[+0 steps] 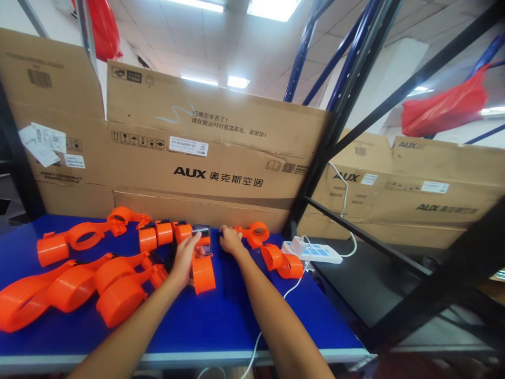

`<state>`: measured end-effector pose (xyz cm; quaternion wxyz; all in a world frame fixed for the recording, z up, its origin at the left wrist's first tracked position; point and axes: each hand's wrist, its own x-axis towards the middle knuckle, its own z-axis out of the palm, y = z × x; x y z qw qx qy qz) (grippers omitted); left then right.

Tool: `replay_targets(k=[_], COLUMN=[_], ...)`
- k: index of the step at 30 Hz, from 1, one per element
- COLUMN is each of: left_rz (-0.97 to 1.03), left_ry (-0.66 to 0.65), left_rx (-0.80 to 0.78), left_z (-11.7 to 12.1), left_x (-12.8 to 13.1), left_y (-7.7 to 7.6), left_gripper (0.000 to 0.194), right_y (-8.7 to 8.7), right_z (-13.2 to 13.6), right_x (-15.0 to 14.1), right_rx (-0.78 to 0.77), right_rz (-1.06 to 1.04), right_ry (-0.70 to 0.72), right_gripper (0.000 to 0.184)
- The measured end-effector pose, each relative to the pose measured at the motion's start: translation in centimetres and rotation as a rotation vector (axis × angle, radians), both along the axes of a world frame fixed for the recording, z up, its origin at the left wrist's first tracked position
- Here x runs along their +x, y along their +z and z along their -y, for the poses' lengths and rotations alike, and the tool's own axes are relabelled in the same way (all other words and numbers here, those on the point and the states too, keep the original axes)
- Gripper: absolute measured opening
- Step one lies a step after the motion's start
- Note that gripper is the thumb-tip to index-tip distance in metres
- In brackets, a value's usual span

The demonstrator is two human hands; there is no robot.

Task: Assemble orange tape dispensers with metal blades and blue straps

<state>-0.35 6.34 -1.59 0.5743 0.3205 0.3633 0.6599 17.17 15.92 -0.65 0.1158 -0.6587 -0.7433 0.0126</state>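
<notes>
Orange holder [203, 273] in the curled left hand [184, 259], over a blue tabletop [209, 321].
Overlapping orange rings [120, 300] defy exact counting; right hand [231, 240] curled, grip unclear. Outward: one power strip [321, 252], cardboard cartons [221, 163], two red bags [445, 105].

I'm seeing cardboard [150, 173] standing along the back of the blue worktop [236, 326], its print reading AUX and a white label [188, 147] sticking to it. More cardboard is standing at the right, beyond a black post [313, 181]. A power strip [325, 253] is lying near the worktop's right side, holding a plug [299, 245]. A white cable [258, 339] is crossing the front edge. Overhead, lights [275, 8] are glowing and a red bag [445, 102] is hanging.
</notes>
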Motion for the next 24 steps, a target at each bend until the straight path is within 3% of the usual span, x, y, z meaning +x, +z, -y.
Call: replay_targets(k=[6,14,24], left_rz=[0.008,0.034,0.122], left_ry=[-0.001,-0.012,-0.044], left_rx=[-0.002,-0.014,-0.045], left_z=[0.3,0.6,1.5], left_x=[0.1,0.3,0.6], left_y=[0.2,0.4,1.2], left_gripper=[0.047,0.046,0.049], right_y=[0.0,0.7,3.5], right_z=[-0.3,-0.4,0.5], right_x=[0.0,0.5,0.1], right_rx=[0.052,0.176,0.380], right_rz=[-0.073,-0.267,-0.646], right_ry=[0.019,0.055,0.280], right_gripper=[0.035,0.050,0.026])
